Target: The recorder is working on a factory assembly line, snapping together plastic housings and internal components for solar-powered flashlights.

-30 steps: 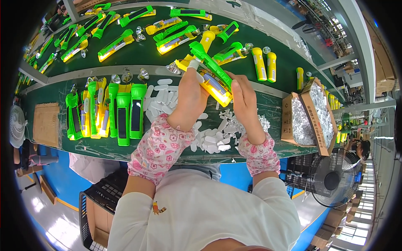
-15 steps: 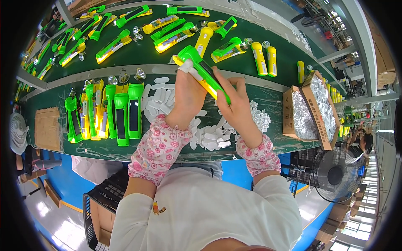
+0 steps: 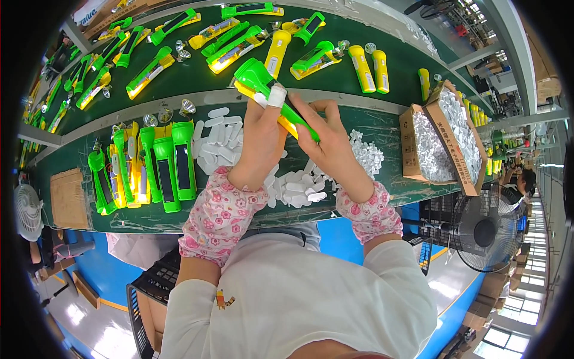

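Note:
Both hands hold a green and yellow flashlight (image 3: pixel 254 73) above the bench, tilted with its wide head up and to the left. My left hand (image 3: pixel 261 136) grips its middle from the left, and a white wrap covers one of the fingertips. On the narrow lower end, the fingers of my right hand (image 3: pixel 329 136) are closed from the right. Beneath and beside the hands lie flat white oval pieces (image 3: pixel 299 190) in loose heaps. A heap of smaller white parts (image 3: pixel 366 153) sits just right of my right hand.
Several green and yellow flashlights (image 3: pixel 183 157) stand in a row at left, beside a cardboard sheet (image 3: pixel 70 200). Cardboard boxes (image 3: pixel 410 152) of small white parts stand at right. Beyond a raised rail, a green belt (image 3: pixel 197 81) carries more flashlights. A black fan (image 3: pixel 485 232) stands at right.
My left hand has shifted its grip, its wrapped fingertip now lying across the front of the flashlight. The view has shifted slightly, and both hands still hold the flashlight.

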`<state>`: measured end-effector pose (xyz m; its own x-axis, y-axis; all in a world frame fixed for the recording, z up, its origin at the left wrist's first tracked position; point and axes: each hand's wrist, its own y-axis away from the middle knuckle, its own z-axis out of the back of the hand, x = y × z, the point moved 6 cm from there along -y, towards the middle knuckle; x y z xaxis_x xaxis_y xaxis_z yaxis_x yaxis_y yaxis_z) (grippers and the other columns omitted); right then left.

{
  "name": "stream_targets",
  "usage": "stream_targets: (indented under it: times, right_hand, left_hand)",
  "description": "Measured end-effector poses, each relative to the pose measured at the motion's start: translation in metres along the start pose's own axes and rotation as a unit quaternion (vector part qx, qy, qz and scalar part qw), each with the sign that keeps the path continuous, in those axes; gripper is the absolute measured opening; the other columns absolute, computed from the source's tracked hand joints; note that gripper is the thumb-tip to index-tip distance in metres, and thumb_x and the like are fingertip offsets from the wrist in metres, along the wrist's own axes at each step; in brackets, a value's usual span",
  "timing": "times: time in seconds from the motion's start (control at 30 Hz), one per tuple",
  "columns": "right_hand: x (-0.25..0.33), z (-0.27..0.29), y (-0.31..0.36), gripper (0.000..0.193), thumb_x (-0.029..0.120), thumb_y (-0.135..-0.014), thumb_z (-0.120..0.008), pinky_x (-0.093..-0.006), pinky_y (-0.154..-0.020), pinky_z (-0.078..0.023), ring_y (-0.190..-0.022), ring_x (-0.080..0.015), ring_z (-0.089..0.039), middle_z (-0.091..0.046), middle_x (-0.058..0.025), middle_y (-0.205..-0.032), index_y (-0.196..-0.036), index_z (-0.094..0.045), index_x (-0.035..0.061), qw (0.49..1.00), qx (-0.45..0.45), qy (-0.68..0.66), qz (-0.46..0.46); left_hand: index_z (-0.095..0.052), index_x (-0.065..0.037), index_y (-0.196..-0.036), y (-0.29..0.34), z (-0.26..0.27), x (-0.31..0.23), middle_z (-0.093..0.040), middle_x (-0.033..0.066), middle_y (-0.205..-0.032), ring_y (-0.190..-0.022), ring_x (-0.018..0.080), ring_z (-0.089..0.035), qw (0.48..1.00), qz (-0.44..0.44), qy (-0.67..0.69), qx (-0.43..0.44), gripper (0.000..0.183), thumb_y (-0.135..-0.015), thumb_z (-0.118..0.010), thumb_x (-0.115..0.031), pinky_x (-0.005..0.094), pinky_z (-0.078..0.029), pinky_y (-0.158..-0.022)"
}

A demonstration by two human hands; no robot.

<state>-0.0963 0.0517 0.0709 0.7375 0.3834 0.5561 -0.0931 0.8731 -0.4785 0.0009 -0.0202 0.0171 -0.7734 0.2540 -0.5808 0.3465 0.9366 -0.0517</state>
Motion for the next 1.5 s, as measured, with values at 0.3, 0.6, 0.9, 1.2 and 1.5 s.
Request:
stream_targets:
  times: [0.3, 0.6, 0.9, 1.2, 1.5]
  right_hand:
    - [-0.007, -0.005, 0.011, 0.055, 0.009, -0.086, -0.061, -0.034, -0.07, -0.052, -0.086, -0.0279, -0.056, -0.048, -0.017, -0.103, -0.139, -0.047, 0.0116, 0.996, 0.009, -0.056, -0.062]
    - [0.008, -0.012, 0.025, 0.056, 0.006, -0.088, -0.058, -0.0381, -0.088, -0.048, -0.108, -0.0359, -0.052, -0.043, -0.0203, -0.127, -0.142, -0.041, 0.0079, 0.999, 0.015, 0.018, 0.04]
    - [-0.021, 0.002, 0.03, 0.054, 0.006, -0.079, -0.07, -0.0378, -0.087, -0.045, -0.102, -0.03, -0.051, -0.05, -0.0128, -0.123, -0.13, -0.056, 0.013, 0.99, 0.062, -0.096, 0.086]
    - [-0.202, 0.045, 0.061, 0.023, 0.01, -0.071, -0.074, -0.0431, -0.071, -0.048, -0.081, -0.0354, -0.061, -0.062, -0.0153, -0.082, -0.089, -0.061, 0.0041, 0.954, 0.142, 0.162, -0.21]
    - [-0.149, 0.045, 0.032, 0.016, 0.004, -0.078, -0.068, -0.0297, -0.067, -0.052, -0.076, -0.0155, -0.065, -0.067, -0.0077, -0.082, -0.094, -0.067, 0.002, 0.979, 0.101, -0.003, -0.175]
  left_hand:
    - [-0.047, -0.002, -0.116, 0.004, -0.003, 0.007, -0.057, 0.0108, -0.108, -0.102, 0.0224, -0.059, 0.999, -0.019, -0.027, 0.0, 0.025, -0.096, -0.055, -0.014, 0.0408, -0.048, -0.091]
    - [-0.049, 0.005, -0.118, -0.021, 0.011, -0.026, -0.063, 0.0185, -0.107, -0.104, 0.0296, -0.063, 0.992, 0.011, -0.125, 0.02, 0.035, -0.095, -0.057, -0.019, 0.0394, -0.052, -0.089]
    - [-0.046, -0.003, -0.118, 0.014, 0.046, 0.02, -0.057, 0.0113, -0.11, -0.101, 0.026, -0.057, 0.98, 0.185, 0.0, -0.068, 0.044, -0.096, -0.052, -0.042, 0.0424, -0.046, -0.092]
    - [-0.044, -0.007, -0.114, -0.012, 0.045, 0.008, -0.055, 0.01, -0.09, -0.077, 0.0192, -0.055, 0.985, 0.149, 0.065, -0.048, 0.031, -0.094, -0.057, -0.027, 0.0332, -0.048, -0.07]
    - [-0.035, -0.001, -0.131, -0.001, 0.034, 0.024, -0.054, 0.0209, -0.119, -0.103, 0.0306, -0.061, 0.991, 0.117, -0.056, 0.017, 0.045, -0.1, -0.046, -0.031, 0.0424, -0.051, -0.089]
